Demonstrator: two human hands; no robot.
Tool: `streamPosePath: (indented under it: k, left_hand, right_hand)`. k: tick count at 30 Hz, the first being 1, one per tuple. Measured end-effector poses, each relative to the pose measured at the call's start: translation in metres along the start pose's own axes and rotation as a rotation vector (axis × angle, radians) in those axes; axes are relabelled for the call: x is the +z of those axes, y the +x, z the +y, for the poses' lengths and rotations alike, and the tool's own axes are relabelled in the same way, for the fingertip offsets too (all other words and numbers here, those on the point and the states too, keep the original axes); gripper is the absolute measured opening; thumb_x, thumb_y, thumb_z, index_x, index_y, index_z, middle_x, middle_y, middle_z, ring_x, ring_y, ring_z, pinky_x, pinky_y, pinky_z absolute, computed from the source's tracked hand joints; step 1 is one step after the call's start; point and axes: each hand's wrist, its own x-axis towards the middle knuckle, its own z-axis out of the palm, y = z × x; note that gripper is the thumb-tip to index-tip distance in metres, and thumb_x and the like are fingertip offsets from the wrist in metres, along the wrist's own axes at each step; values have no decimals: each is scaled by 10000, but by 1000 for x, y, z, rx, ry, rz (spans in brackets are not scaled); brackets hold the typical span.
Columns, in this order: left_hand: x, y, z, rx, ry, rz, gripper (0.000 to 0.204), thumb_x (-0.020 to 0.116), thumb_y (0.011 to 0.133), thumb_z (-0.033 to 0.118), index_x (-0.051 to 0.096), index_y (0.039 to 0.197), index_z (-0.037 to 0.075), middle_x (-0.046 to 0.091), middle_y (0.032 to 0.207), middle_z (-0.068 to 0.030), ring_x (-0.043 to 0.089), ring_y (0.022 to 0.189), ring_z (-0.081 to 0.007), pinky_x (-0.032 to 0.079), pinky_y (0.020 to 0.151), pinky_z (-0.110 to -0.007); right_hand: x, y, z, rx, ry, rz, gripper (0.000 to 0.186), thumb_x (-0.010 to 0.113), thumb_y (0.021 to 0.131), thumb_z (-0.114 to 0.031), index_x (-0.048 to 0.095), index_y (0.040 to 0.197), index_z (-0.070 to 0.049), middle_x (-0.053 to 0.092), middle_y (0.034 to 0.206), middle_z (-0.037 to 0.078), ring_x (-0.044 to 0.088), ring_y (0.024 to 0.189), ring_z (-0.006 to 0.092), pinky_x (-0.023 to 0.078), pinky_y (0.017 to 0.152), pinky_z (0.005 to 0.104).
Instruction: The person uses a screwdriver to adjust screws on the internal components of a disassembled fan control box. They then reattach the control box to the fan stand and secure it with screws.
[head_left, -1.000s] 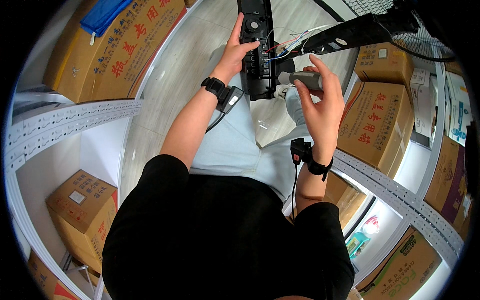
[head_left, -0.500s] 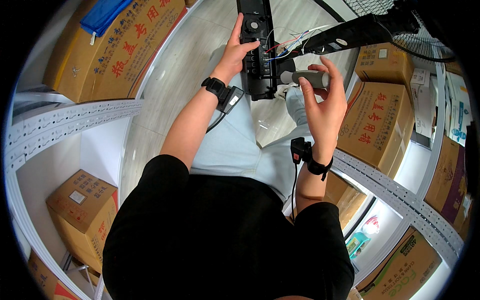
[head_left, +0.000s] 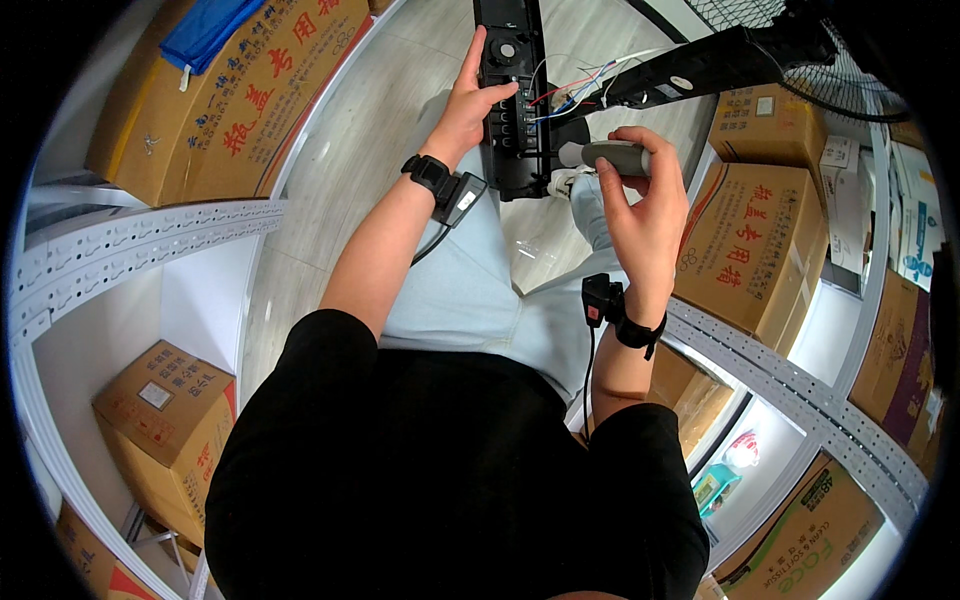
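Observation:
A long black plastic control panel with a row of buttons and a round knob stands between my legs. My left hand grips its left edge, thumb across the front near the buttons. In my right hand is a screwdriver with a grey handle, held nearly level between thumb and fingers. Its shaft points left at the panel's lower part; whether the tip sits in a screw is too small to tell. Thin coloured wires run from the panel to a black fan column leaning at the right.
A round wire fan grille is at the top right. Metal shelving with cardboard boxes stands close on both sides. A blue cloth lies on a left box. My shoe shows behind the screwdriver.
The fingers of my right hand have curled further round the screwdriver handle, and that hand has shifted slightly left. My left hand and the panel stay in place.

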Motion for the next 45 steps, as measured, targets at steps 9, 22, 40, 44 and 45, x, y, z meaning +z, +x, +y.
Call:
streamPosePath:
  k: [9, 22, 40, 44, 45]
  left_hand:
    - [1, 0, 1, 8, -5, -5, 948, 601, 802, -153, 167, 1556, 223, 426, 1451, -74, 516, 1217, -186, 454, 989, -334]
    - [4, -1, 1, -7, -15, -1, 952, 609, 814, -132, 134, 1559, 223, 386, 1475, -76, 497, 1242, -197, 449, 1006, -340]
    - [9, 3, 0, -35, 100, -38, 948, 576, 823, -153, 123, 1558, 237, 400, 1464, -90, 503, 1241, -205, 459, 998, -357]
    - [18, 0, 10, -79, 61, -16, 971, 549, 833, -161, 67, 1559, 266, 427, 1438, -106, 544, 1193, -219, 499, 944, -375]
    - [20, -2, 11, -84, 56, -9, 979, 543, 836, -163, 49, 1559, 274, 433, 1432, -109, 554, 1180, -223, 508, 931, -379]
  right_hand:
    - [7, 2, -1, -88, 85, 115, 555, 702, 813, -2, 478, 1318, -55, 643, 1121, 144, 681, 918, 217, 576, 727, 299]
    - [-10, 5, 0, -1, 286, 39, 554, 745, 782, 8, 515, 1279, -67, 686, 1098, 98, 660, 955, 149, 564, 763, 264]
    - [-18, 8, 7, 135, 629, 135, 489, 735, 779, 47, 538, 1222, -18, 680, 1121, 127, 639, 1021, 162, 525, 848, 283]
    - [-35, 10, 16, 92, 647, 317, 397, 684, 850, 15, 542, 1219, -21, 669, 1107, 146, 624, 1036, 185, 497, 836, 276]
    - [-38, 11, 21, 70, 623, 357, 390, 669, 866, 4, 530, 1229, -30, 663, 1075, 130, 624, 1005, 174, 489, 827, 271]
